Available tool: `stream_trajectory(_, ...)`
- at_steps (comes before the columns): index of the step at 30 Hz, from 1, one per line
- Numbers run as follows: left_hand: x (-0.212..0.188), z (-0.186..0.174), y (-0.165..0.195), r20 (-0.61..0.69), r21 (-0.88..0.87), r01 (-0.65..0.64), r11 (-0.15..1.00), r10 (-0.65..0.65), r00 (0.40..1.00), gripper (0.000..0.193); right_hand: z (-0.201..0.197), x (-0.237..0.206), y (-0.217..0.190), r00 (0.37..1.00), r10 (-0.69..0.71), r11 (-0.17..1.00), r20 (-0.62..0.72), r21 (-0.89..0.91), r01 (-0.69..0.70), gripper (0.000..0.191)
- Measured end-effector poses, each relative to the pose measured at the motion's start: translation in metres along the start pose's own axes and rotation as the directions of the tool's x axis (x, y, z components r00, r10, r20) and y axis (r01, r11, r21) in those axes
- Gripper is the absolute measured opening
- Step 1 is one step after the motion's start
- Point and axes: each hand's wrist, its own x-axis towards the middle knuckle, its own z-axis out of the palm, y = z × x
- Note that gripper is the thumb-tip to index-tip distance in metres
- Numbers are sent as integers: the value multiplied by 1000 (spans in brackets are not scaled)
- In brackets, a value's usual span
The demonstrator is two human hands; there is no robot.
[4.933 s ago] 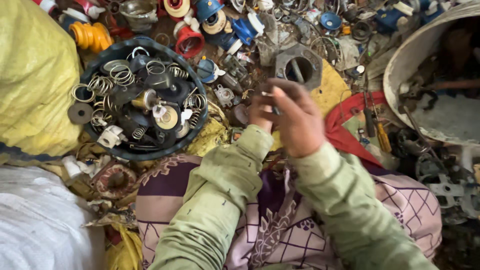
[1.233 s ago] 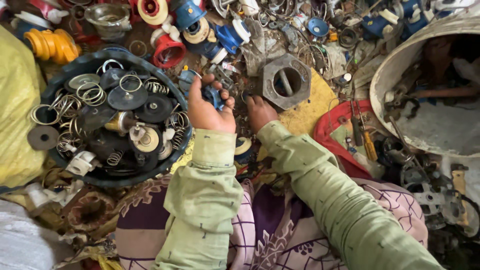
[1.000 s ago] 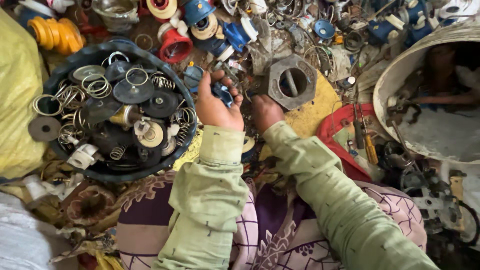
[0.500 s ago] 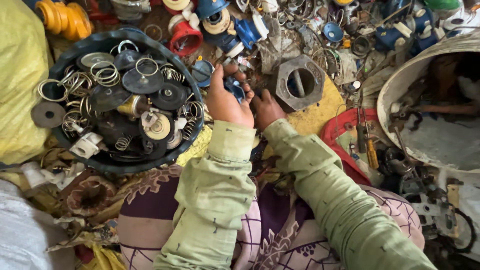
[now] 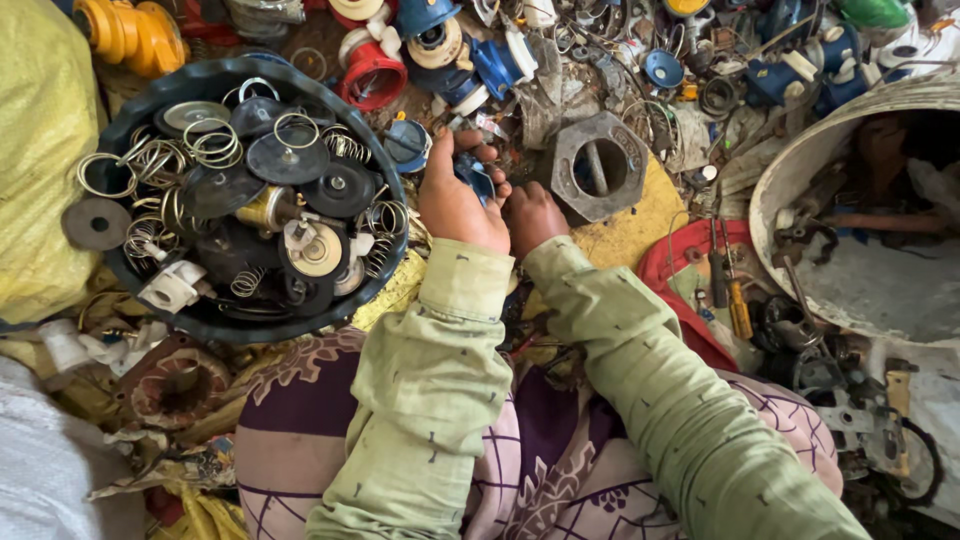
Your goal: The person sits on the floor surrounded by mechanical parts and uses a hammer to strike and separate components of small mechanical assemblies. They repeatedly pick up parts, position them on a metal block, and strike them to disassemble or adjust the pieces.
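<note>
Left hand (image 5: pixel 458 200) grips a small blue part (image 5: pixel 473 178), fingers curled.

Small blue part (image 5: pixel 472 176) mostly hidden in left hand (image 5: pixel 458 200), shape unclear. Right hand (image 5: pixel 532 214) fingertips tucked under, contact can't be told. Yellow sack (image 5: pixel 40 150) cut by left edge; pale tub (image 5: pixel 800 170) cut at right. Top-edge pieces cropped.

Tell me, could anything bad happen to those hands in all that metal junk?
Maybe. The left hand grips a small blue part with the right hand close beside it, both bare, so rough metal edges in the pile could scratch or pinch fingers. The round black tray is heaped with springs and discs, right by the left sleeve; a bump might spill them.
</note>
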Motion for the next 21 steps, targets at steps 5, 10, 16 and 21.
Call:
stream_trajectory(5, 10, -3, -4, -97, -18, -22, 1000, 21, 995, 30, -76, 15, -20, 959, 146, 972, -242, 217, -93, 16)
stream_trajectory(10, 6, -2, -9, -97, -81, 153, 985, -161, 982, 38, -170, -5, -34, 971, 185, 758, -153, 651, -42, 23)
stream_trajectory(16, -2, -4, -6, 104, -144, 142, 979, -127, 986, 38, -102, -10, 15, 984, 165, 975, -64, 159, -153, 13)
stream_trajectory(21, 2, -6, -11, 160, -159, 105, 982, -79, 984, 28, -7, -52, 46, 983, 119, 972, 137, -220, -87, 20)
